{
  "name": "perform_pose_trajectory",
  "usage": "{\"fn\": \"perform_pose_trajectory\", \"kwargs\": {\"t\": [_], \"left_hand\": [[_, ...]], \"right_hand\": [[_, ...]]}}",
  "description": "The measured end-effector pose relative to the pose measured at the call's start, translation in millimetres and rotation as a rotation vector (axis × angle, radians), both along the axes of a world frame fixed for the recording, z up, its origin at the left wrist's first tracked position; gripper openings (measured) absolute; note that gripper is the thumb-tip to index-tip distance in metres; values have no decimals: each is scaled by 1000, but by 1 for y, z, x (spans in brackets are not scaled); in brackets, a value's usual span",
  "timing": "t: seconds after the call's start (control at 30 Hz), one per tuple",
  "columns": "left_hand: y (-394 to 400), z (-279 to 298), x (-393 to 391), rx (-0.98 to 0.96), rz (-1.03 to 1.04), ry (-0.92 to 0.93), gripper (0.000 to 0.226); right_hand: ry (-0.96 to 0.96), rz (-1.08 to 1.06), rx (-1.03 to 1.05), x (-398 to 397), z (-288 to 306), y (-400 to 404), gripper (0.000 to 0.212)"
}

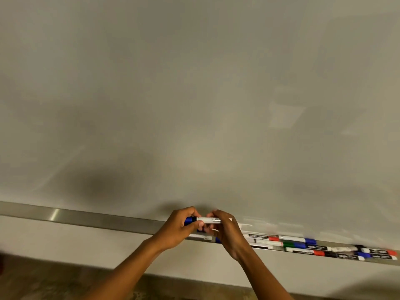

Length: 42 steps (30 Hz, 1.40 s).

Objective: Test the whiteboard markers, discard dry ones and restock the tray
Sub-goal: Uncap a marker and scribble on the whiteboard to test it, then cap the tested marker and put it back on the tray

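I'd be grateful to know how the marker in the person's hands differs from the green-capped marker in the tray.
The held marker has a blue cap; the green-capped marker a green one. The held marker is gripped above the tray by the left hand and right hand; the green-capped marker lies among other markers. Both have white barrels and lie roughly horizontal.

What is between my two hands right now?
In the head view, a blue-capped marker spans them: the left hand grips its blue cap end, the right hand holds the white barrel.
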<state>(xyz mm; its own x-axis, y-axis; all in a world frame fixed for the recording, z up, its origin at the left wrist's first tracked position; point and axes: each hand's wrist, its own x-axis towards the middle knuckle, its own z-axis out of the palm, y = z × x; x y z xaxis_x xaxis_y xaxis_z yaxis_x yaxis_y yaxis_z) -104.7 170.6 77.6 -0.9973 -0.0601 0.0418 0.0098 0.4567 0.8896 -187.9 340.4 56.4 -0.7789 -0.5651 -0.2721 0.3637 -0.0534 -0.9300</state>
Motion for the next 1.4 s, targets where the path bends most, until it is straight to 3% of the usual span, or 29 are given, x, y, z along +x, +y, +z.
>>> {"fn": "perform_pose_trajectory", "kwargs": {"t": [0.13, 0.3, 0.4, 0.5, 0.73, 0.97, 1.07, 1.2, 1.4], "left_hand": [[-58, -38, 13, -18, 101, -22, 12], [-126, -84, 30, -201, 193, -1, 21], [-156, -114, 38, -326, 241, -6, 22], [-177, -139, 46, -441, 296, -3, 22], [-202, -171, 53, -585, 363, 12, 25], [-206, -196, 56, -651, 318, 53, 12], [-206, -198, 60, -690, 321, 47, 35], [-199, -194, 63, -711, 343, 38, 42], [-185, -189, 62, -705, 376, 124, 47]], "right_hand": [[114, 37, 180, 8, -27, -39, 20], [311, 131, 431, 16, -66, -93, 7], [447, 208, 593, 24, -79, -128, 16], [563, 267, 729, 33, -93, -160, 5], [899, 300, 1023, 42, -120, -199, 18], [980, 348, 1087, 45, -142, -196, 30], [1009, 351, 1084, 49, -143, -193, 33], [1031, 364, 1062, 53, -141, -187, 35], [1093, 101, 995, 43, -137, -149, 37]]}}
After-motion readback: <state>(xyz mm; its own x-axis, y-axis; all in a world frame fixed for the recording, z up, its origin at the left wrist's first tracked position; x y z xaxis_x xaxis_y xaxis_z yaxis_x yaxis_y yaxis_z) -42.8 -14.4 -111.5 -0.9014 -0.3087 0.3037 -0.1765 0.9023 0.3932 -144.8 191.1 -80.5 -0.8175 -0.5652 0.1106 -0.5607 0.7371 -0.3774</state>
